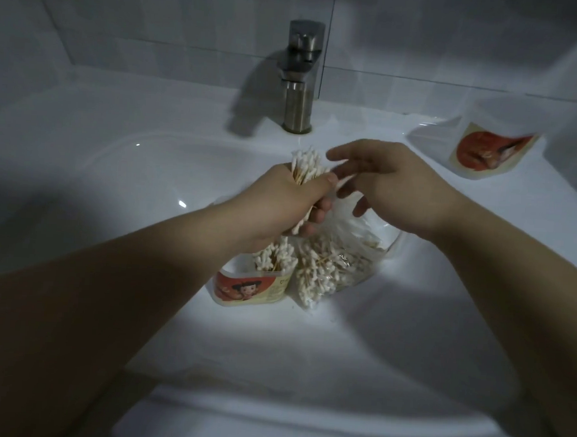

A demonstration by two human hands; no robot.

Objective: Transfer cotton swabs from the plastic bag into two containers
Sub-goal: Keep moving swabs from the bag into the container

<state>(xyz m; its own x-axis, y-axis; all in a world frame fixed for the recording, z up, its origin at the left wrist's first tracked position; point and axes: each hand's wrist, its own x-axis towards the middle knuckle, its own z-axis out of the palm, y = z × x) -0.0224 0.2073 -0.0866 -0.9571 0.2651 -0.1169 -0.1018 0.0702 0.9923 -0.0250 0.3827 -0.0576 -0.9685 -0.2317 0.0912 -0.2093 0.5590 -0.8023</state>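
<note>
The left hand [291,198] is closed in a fist around a bundle of cotton swabs [306,164], held over the sink basin [142,184] in front of the faucet [300,85]. The right hand [392,187] is spread open beside the bundle, holding nothing. Nearer than the faucet, in the basin, a clear plastic bag [338,257] of swabs lies against a labelled container [243,289] already holding swabs. A second labelled container [491,145] stands on the sink ledge right of the faucet.

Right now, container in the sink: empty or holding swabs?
Holding swabs. The container in the sink is upright, with a cluster of cotton swabs standing out of its open top.
</note>
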